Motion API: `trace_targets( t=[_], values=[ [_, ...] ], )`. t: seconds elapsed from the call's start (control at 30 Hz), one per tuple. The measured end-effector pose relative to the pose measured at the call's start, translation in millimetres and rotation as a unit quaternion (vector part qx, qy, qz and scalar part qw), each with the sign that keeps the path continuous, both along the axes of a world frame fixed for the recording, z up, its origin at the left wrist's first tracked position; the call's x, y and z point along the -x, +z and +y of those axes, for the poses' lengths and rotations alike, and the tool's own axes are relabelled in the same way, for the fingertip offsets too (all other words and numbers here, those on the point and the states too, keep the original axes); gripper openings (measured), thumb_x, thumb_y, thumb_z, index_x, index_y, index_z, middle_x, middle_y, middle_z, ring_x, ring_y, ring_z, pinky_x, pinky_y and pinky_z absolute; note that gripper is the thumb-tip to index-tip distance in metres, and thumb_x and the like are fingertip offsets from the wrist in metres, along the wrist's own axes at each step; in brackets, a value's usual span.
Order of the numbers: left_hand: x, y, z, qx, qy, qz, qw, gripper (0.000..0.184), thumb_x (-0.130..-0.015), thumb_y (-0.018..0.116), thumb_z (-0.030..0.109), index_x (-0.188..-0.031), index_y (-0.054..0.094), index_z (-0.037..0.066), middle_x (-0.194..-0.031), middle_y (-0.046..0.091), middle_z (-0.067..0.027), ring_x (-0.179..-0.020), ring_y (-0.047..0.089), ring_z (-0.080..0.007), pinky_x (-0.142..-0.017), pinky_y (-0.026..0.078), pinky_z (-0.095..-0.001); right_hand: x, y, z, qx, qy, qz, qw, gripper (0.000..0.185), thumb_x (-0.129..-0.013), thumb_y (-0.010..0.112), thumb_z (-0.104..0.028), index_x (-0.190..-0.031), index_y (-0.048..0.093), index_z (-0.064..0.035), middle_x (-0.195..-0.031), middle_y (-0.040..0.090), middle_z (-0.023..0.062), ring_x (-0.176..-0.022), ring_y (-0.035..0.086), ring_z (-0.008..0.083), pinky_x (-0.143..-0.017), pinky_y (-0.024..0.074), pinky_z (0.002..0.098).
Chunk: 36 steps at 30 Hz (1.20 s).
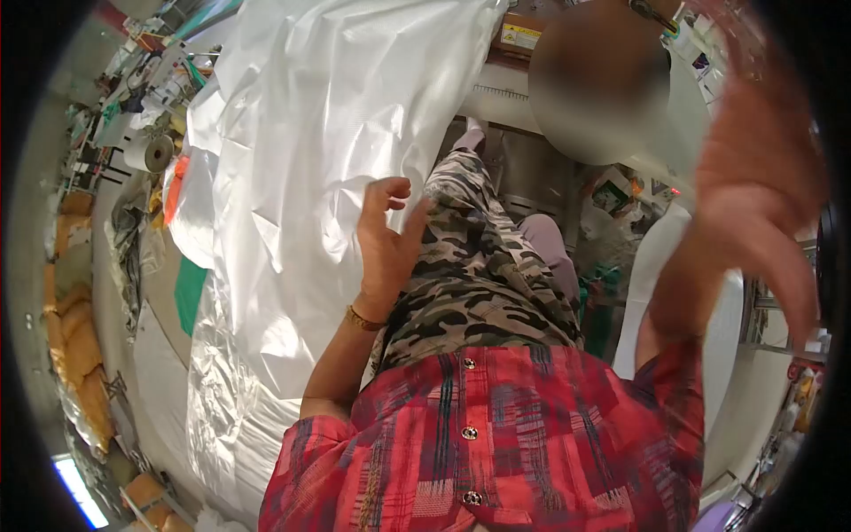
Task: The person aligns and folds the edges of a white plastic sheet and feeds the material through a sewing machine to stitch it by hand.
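Observation:
My left hand (388, 248), with a bracelet at the wrist, hovers at the right edge of a large sheet of shiny whitish plastic (292, 133). Its fingers are loosely bent and the thumb stands apart, with nothing between them. On the right, my right hand (758, 168) is raised close to the camera and smeared by motion. Its fingers cannot be made out, nor whether it holds anything. Below the hands are camouflage-patterned trousers (479, 293) and a red plaid shirt (532, 426).
A machine part with a yellow caution label (521, 36) is at the top, beside a blurred round area. A roll (158, 154) and cluttered shelving line the left. Brown cardboard-like pieces (78, 355) lie at the far left. More clutter (802, 399) is at the far right.

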State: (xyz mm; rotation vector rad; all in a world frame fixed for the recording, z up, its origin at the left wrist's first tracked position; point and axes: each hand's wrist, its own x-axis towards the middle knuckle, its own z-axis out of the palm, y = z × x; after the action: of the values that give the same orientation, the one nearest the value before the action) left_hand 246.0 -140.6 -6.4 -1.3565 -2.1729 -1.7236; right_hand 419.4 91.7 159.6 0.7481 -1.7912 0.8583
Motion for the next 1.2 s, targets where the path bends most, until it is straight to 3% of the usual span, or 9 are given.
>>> trace_targets(
  t=[0.07,0.33,0.5,0.63,0.7,0.77,0.87,1.1,1.2],
  values=[
    [-3,-19,-3,0.098,0.023,0.068,0.993,0.048,-0.075,0.073,0.007,-0.117,0.052,0.001,-0.110,0.054,-0.0182,-0.103,0.053,-0.0352,-0.085,0.046,-0.0416,8,-39,-39,0.193,-0.259,-0.162,0.932,0.032,-0.087,0.062,-0.011,-0.114,0.056,0.0024,-0.111,0.060,0.0090,-0.102,0.056,0.0154,-0.090,0.0454,0.0297],
    [27,-143,-68,0.268,0.184,0.208,0.923,0.024,-0.082,0.064,0.009,-0.102,0.056,-0.001,-0.099,0.058,-0.0205,-0.094,0.056,-0.0389,-0.079,0.045,-0.0469,123,-298,-41,0.412,-0.113,-0.427,0.797,0.042,-0.093,0.059,-0.035,-0.116,0.056,0.0002,-0.109,0.065,0.0128,-0.096,0.061,0.0221,-0.084,0.0492,0.0338],
    [19,-73,-153,0.164,0.179,-0.257,0.935,0.034,-0.089,0.061,0.010,-0.120,0.056,-0.003,-0.111,0.060,-0.0108,-0.099,0.056,-0.0148,-0.084,0.047,-0.0271,194,-380,-80,0.563,0.087,-0.338,0.749,0.029,-0.092,0.060,-0.022,-0.113,0.058,-0.0027,-0.099,0.062,0.0058,-0.094,0.057,0.0163,-0.080,0.0478,0.0320],
    [5,77,-183,-0.094,0.184,-0.409,0.889,0.040,-0.092,0.051,0.009,-0.131,0.049,-0.003,-0.132,0.051,-0.0148,-0.119,0.050,-0.0241,-0.099,0.044,-0.0365,196,-297,-124,0.593,0.138,-0.461,0.646,0.024,-0.091,0.059,-0.024,-0.103,0.064,-0.0034,-0.097,0.065,0.0080,-0.088,0.061,0.0171,-0.077,0.0501,0.0324],
    [55,77,-209,-0.084,0.172,-0.289,0.938,0.041,-0.098,0.048,0.023,-0.131,0.050,-0.001,-0.129,0.053,-0.0172,-0.119,0.053,-0.0232,-0.100,0.044,-0.0349,220,-306,-145,0.269,0.248,-0.378,0.851,0.026,-0.091,0.057,-0.024,-0.096,0.066,-0.0008,-0.088,0.067,0.0101,-0.077,0.064,0.0193,-0.073,0.0520,0.0330],
    [56,126,-177,0.085,0.144,0.347,0.923,0.031,-0.099,0.048,0.023,-0.120,0.058,0.003,-0.118,0.058,-0.0110,-0.108,0.057,-0.0175,-0.093,0.047,-0.0310,176,-216,-181,0.300,0.417,-0.409,0.754,0.029,-0.092,0.054,-0.024,-0.087,0.063,0.0029,-0.080,0.064,0.0108,-0.069,0.063,0.0195,-0.069,0.0529,0.0326],
    [84,148,-142,-0.045,0.170,-0.217,0.960,0.020,-0.097,0.052,0.017,-0.107,0.061,0.003,-0.100,0.061,-0.0072,-0.093,0.058,-0.0144,-0.080,0.048,-0.0303,136,-136,-184,0.222,0.418,-0.391,0.789,0.032,-0.094,0.052,-0.025,-0.084,0.061,0.0041,-0.077,0.063,0.0112,-0.068,0.063,0.0191,-0.068,0.0527,0.0325],
    [121,76,-109,0.261,0.160,0.416,0.856,0.022,-0.085,0.069,0.018,-0.095,0.066,-0.001,-0.084,0.068,-0.0109,-0.079,0.062,-0.0153,-0.074,0.049,-0.0298,99,-149,-195,0.262,0.337,-0.413,0.805,0.033,-0.097,0.047,-0.024,-0.081,0.055,0.0035,-0.070,0.058,0.0105,-0.067,0.062,0.0197,-0.066,0.0511,0.0343],
    [83,100,-97,0.145,0.011,-0.050,0.988,0.035,-0.082,0.074,0.024,-0.103,0.066,-0.002,-0.091,0.070,-0.0092,-0.083,0.063,-0.0155,-0.077,0.051,-0.0307,93,-146,-203,0.300,0.253,-0.468,0.792,0.026,-0.095,0.049,-0.021,-0.084,0.055,0.0021,-0.071,0.058,0.0105,-0.068,0.063,0.0222,-0.064,0.0502,0.0363]
  ],
)
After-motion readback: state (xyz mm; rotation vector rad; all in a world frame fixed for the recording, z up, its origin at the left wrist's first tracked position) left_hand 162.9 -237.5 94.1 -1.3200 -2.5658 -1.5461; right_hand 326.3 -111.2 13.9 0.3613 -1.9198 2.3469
